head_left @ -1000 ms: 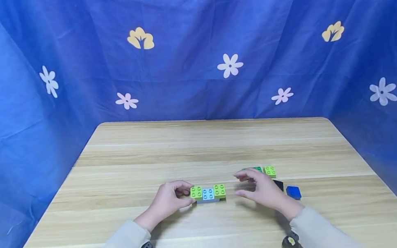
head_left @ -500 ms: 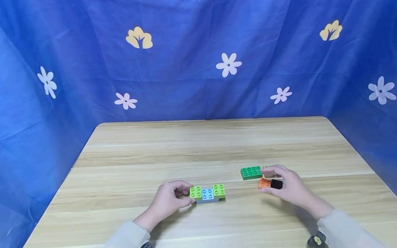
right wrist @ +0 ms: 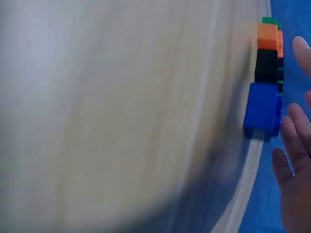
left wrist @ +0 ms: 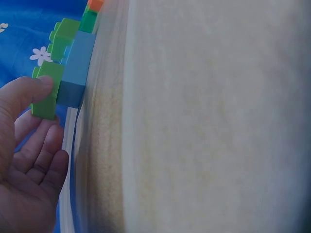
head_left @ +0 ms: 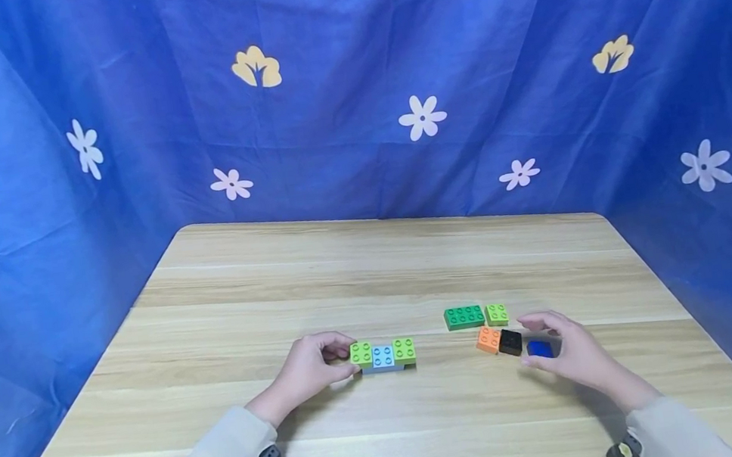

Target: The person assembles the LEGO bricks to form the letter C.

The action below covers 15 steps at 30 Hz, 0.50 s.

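In the head view my left hand (head_left: 310, 366) pinches the left lime-green toy brick (head_left: 361, 354) between thumb and fingers. That brick and a second lime-green brick (head_left: 404, 349) are mounted on a longer blue brick (left wrist: 77, 70), with light-blue studs showing between them. Over on the right, my right hand (head_left: 576, 351) hovers round a dark-blue brick (head_left: 540, 349), thumb and fingers apart on either side. From the right wrist view, the fingers stand clear of the blue brick (right wrist: 262, 109) and hold nothing.
Left of the dark-blue brick lie a black brick (head_left: 510, 342) and an orange brick (head_left: 488, 339). Behind them are a long green brick (head_left: 464, 316) and a small lime-green brick (head_left: 496, 314). The wooden table (head_left: 317, 280) backs onto a blue flowered curtain (head_left: 336, 95).
My right hand has moved right, past the orange and black bricks, to the dark-blue brick, uncovering the others. My left hand keeps its pinch on the lime-green brick.
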### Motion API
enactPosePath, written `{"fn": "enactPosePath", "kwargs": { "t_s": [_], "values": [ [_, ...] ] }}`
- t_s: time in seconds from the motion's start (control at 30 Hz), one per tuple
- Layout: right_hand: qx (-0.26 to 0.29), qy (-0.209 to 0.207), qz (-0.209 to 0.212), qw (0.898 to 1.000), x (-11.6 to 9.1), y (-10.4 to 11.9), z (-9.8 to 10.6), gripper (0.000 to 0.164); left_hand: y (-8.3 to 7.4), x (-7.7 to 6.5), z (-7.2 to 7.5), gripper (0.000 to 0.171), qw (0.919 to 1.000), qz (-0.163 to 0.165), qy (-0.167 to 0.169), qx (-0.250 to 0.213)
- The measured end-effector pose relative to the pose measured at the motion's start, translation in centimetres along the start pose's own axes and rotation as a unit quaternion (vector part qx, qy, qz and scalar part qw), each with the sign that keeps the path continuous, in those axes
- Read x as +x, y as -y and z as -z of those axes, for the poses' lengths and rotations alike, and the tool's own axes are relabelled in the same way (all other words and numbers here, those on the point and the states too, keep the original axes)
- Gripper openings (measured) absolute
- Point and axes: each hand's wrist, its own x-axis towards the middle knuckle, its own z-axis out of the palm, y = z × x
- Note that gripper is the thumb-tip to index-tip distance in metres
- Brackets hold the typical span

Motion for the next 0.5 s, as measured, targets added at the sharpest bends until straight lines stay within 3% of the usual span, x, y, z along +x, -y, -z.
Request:
{"fn": "enactPosePath", "kwargs": {
  "t_s": [0.2,0.5],
  "values": [
    [0.0,0.012,-0.006,1.0,-1.0,-1.1,0.2,0.067,-0.2,0.0,0.0,0.032,1.0,0.002,0.0,-0.001],
    [-0.035,0.021,-0.013,0.999,-1.6,-1.6,0.4,0.056,-0.3,0.0,0.1,0.032,1.0,0.005,0.0,0.001]
  ]
}}
